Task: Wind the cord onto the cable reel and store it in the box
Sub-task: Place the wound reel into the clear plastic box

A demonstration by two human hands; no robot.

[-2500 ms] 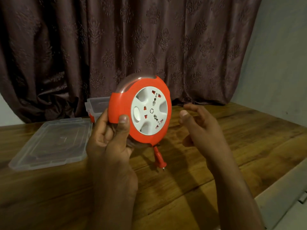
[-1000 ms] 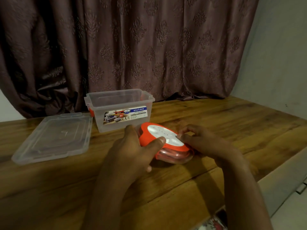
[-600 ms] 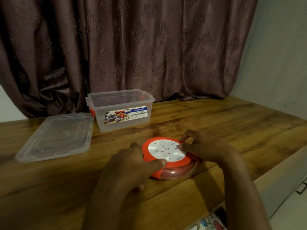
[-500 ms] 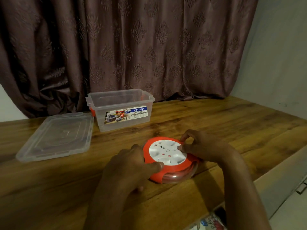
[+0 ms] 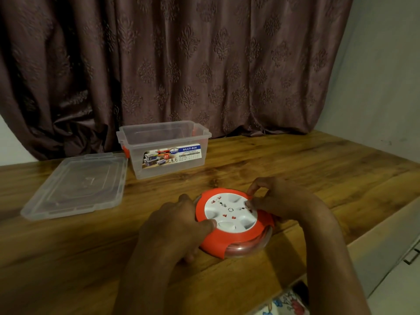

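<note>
Cable reel (image 5: pixel 231 220): flat on the wooden table (image 5: pixel 295 169), white socket face up.
My left hand (image 5: pixel 172 226): curled round the reel's left rim, thumb on top.
My right hand (image 5: pixel 281 201): fingertips pinch its far right edge.
Box (image 5: pixel 163 151): beyond the reel, open.
Lid (image 5: pixel 77 185): left of the box.
Curtain (image 5: pixel 181 64): behind the box.

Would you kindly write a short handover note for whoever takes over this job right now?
Left hand: grips the reel's left edge, thumb on top.
Right hand: fingers curled on the reel's far right edge.
Cable reel: flat on the table, sockets up; cord coils show through its clear rim.
Box: open behind the reel, lid beside it.
Left: put the reel in the box.
</note>
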